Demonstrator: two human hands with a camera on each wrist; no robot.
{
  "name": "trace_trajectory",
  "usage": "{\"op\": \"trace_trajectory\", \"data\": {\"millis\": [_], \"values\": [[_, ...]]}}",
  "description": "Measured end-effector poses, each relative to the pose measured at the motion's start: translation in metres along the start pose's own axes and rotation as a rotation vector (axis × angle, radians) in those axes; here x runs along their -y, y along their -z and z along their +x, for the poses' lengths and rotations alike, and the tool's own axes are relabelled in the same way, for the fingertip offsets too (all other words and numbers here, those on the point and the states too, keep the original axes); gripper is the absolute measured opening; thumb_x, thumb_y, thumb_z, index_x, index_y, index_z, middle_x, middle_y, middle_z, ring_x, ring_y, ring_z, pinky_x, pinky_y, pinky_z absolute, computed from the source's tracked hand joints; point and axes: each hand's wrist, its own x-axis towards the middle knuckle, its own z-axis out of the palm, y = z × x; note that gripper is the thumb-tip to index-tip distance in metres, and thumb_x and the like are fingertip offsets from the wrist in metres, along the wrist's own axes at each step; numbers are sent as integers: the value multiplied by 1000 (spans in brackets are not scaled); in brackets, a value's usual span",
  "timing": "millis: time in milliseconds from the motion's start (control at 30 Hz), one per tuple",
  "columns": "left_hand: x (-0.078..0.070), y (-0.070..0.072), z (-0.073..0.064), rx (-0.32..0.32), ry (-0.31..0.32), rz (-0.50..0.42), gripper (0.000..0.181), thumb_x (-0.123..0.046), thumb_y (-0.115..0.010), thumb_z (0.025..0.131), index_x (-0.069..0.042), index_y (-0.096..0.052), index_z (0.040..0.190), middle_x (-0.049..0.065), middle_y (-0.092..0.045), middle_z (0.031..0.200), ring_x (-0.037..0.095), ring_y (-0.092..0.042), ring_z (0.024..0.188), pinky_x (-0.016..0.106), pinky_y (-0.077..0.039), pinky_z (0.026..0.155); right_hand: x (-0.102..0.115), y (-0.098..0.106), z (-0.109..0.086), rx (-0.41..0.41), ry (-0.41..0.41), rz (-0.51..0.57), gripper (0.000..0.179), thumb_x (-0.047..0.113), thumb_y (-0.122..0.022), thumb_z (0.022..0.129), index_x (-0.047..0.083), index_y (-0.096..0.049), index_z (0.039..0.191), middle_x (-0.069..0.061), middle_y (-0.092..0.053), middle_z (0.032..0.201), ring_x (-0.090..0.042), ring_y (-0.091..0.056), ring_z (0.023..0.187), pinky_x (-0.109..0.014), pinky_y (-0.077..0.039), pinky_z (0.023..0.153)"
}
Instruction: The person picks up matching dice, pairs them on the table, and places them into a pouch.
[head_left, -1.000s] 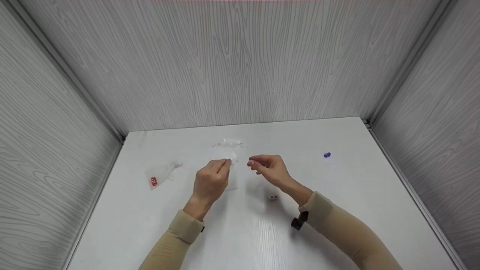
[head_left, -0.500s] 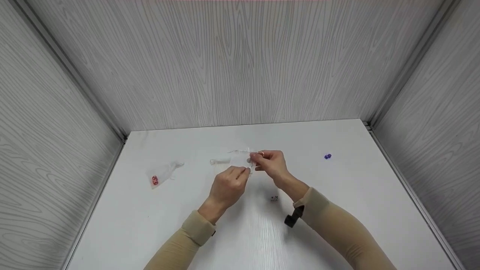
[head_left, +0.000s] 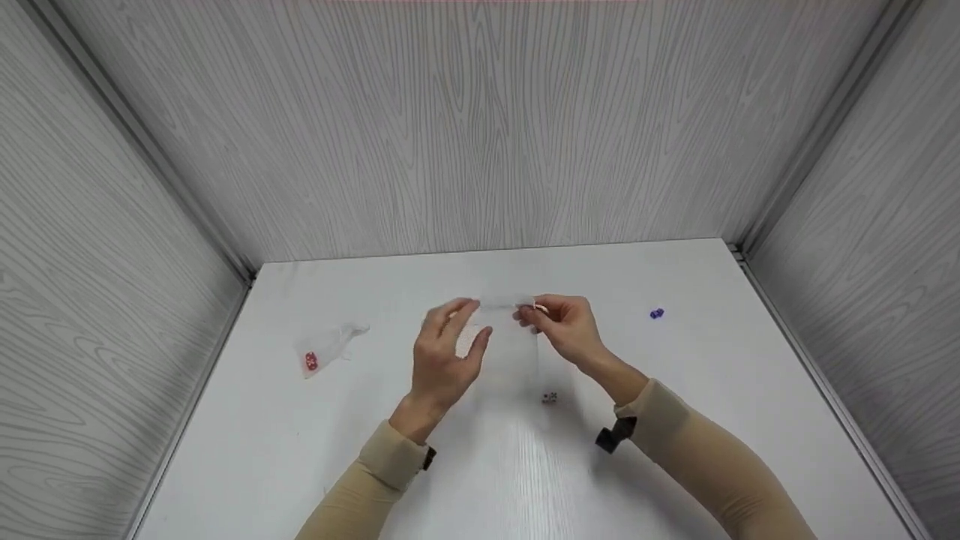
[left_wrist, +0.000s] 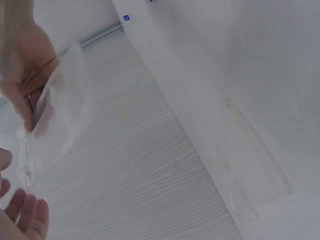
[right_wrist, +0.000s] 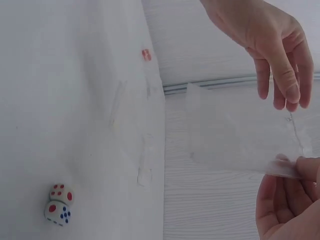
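Observation:
My right hand (head_left: 566, 330) pinches the upper right corner of a clear plastic bag (head_left: 510, 356), which hangs above the table. A thin string runs along the bag's top edge in the right wrist view. My left hand (head_left: 442, 360) is at the bag's other side, fingers and thumb spread apart, with nothing gripped between them. In the right wrist view its fingertips (right_wrist: 292, 95) hang close to the top edge; whether they touch it I cannot tell. Two white dice (right_wrist: 59, 205) with red and blue spots lie on the table below the bag.
At the left lies a clear bag (head_left: 334, 345) with red dice (head_left: 311, 361) inside. Purple-blue dice (head_left: 657, 313) sit at the table's right. Another clear bag (left_wrist: 255, 155) lies flat on the table (head_left: 247, 450). Grey wood-patterned walls (head_left: 480, 135) enclose the back and sides.
The hands came together at the bag, and both worked on its top. Since then the bag has been raised and straightened; my left fingers have let go and spread, while my right hand shifted right.

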Motion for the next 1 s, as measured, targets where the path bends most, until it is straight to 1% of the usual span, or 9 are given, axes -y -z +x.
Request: {"op": "trace_trajectory", "data": {"millis": [100, 167, 200, 333, 433, 567, 700, 900, 1000], "values": [[-2, 2, 8, 38, 194, -134, 58, -26, -84, 94, -6, -62, 144, 10, -62, 138, 25, -62, 126, 41, -59, 96, 3, 7, -3, 33, 61, -4, 18, -1, -69, 101, -15, -74, 111, -29, -77, 101, -18, -77, 88, -26, -61, 71], [-2, 2, 11, 82, 278, -219, 53, -29, -83, 95, -7, -66, 140, 6, -68, 133, 21, -65, 120, 40, -60, 95, 4, 10, -6, 48, 98, -16, 15, -4, -69, 100, -12, -76, 110, -29, -77, 99, -19, -77, 87, -23, -60, 70], [-2, 2, 11, 95, 298, -266, 46, -28, -83, 95, -8, -70, 135, 4, -72, 126, 19, -69, 114, 39, -61, 90, 4, 11, -7, 55, 117, -22, 14, -5, -68, 100, -12, -76, 109, -30, -76, 98, -18, -77, 86, -23, -60, 69], [-4, 1, 13, 113, 307, -366, 21, -21, -81, 97, -7, -80, 112, 0, -80, 104, 15, -75, 94, 35, -63, 81, 6, 16, -10, 86, 149, -46, 14, -7, -68, 99, -11, -77, 110, -31, -76, 98, -16, -77, 86, -22, -61, 72], [-5, 0, 13, 109, 295, -373, 14, -17, -81, 96, -7, -81, 106, -1, -80, 98, 14, -76, 88, 33, -64, 78, 8, 19, -12, 82, 131, -58, 17, -6, -70, 98, -11, -76, 113, -30, -76, 101, -15, -78, 91, -23, -62, 77], [-6, 0, 14, 102, 278, -340, 12, -16, -81, 96, -7, -82, 104, 0, -80, 95, 13, -76, 85, 30, -64, 75, 8, 23, -15, 31, 104, -93, 14, -3, -74, 97, -9, -78, 110, -25, -78, 100, -20, -79, 91, -27, -64, 79], [-8, 2, 15, 100, 284, -310, 10, -18, -82, 96, -8, -82, 98, -1, -80, 90, 12, -75, 80, 30, -63, 71, 8, 26, -18, -3, 104, -108, 9, -1, -74, 98, -6, -80, 102, -23, -78, 94, -22, -77, 83, -29, -64, 77], [-13, 0, 15, 121, 287, -316, 15, -24, -81, 97, -10, -83, 95, -3, -78, 86, 12, -73, 77, 30, -63, 68, 11, 24, -22, -8, 144, -154, 8, 0, -74, 98, -4, -80, 102, -20, -79, 95, -17, -76, 83, -26, -63, 77], [-15, -1, 16, 124, 286, -335, 15, -24, -82, 96, -10, -83, 96, -2, -79, 88, 11, -74, 79, 29, -63, 69, 11, 22, -24, -28, 170, -211, 8, -1, -76, 96, -1, -81, 102, -15, -80, 94, -21, -76, 81, -25, -63, 75]]}}
